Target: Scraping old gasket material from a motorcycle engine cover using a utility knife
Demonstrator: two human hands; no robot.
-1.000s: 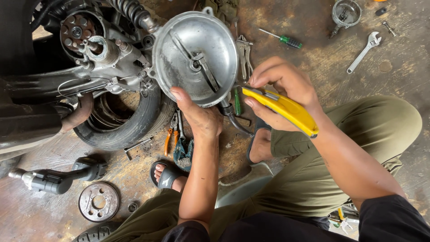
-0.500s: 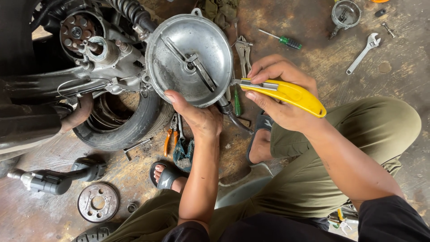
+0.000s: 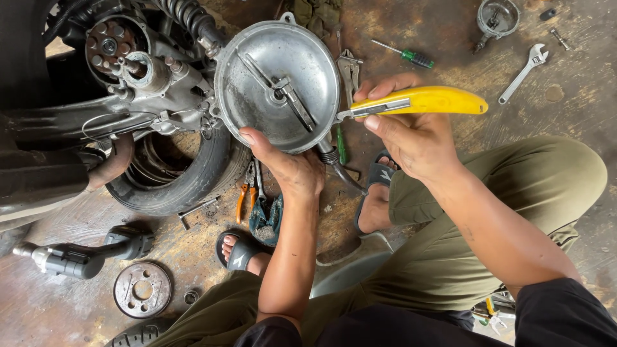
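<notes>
While your left hand [image 3: 292,170] clamps the round metal drum cover [image 3: 276,83] at its six o'clock rim, above the tyre [image 3: 186,180], treat it as stiff, weighty, probably greasy; your right hand [image 3: 414,138] grips the yellow utility knife [image 3: 418,101], blade at its three o'clock edge.

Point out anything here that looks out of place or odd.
Tools lie scattered on the stained floor: a wrench, a green screwdriver, orange pliers. A loose tyre lies flat beside the stripped engine.
</notes>
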